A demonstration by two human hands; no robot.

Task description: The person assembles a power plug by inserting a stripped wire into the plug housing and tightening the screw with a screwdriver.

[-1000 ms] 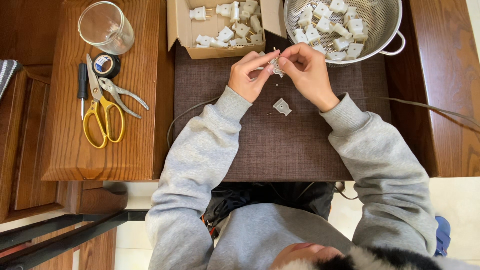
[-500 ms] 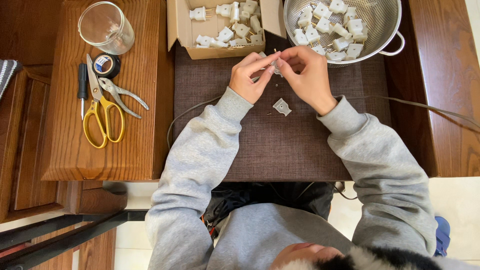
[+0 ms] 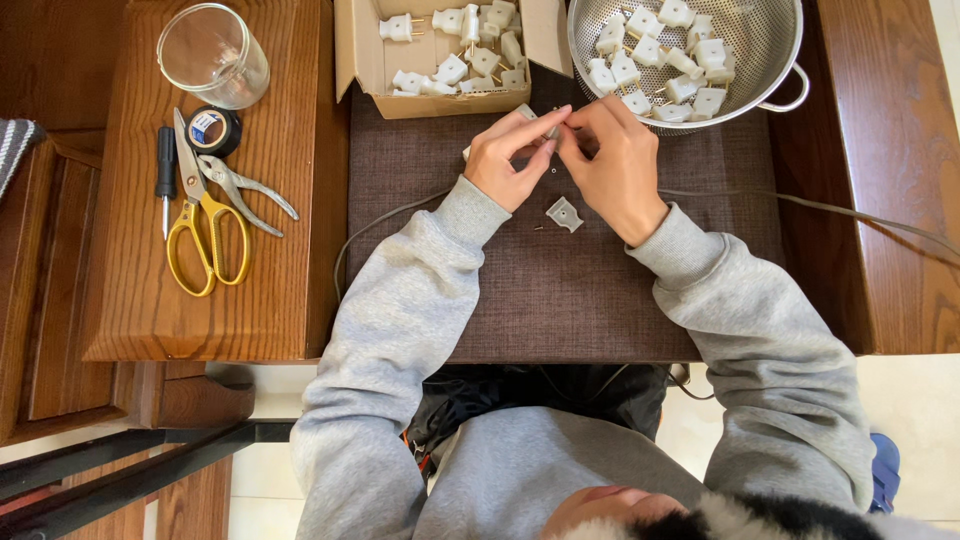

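Both hands meet over the far part of a brown mat (image 3: 560, 300) on the desk (image 3: 900, 200). The left hand (image 3: 510, 160) and right hand (image 3: 615, 165) each close a narrow fingertip grip on one small pale plug part (image 3: 548, 128), held between them just above the mat, presumably so that loose pieces fall onto cloth, not wood. A plug cover (image 3: 564, 213) lies on the mat just below the hands, within easy reach. A thin grey cord (image 3: 820, 205) runs from under the right hand across the desk to the right. A box (image 3: 450, 60) of white plugs and a colander (image 3: 700, 55) holding more stand at the mat's far edge, just beyond the fingers, so little room remains forward. To the left, a raised wooden top carries a jar (image 3: 213, 55), tape (image 3: 213, 130), a screwdriver (image 3: 165, 175), scissors (image 3: 205, 230) and pliers (image 3: 245, 190), well apart from the hands. The near half of the mat, between the sleeves, offers open room.
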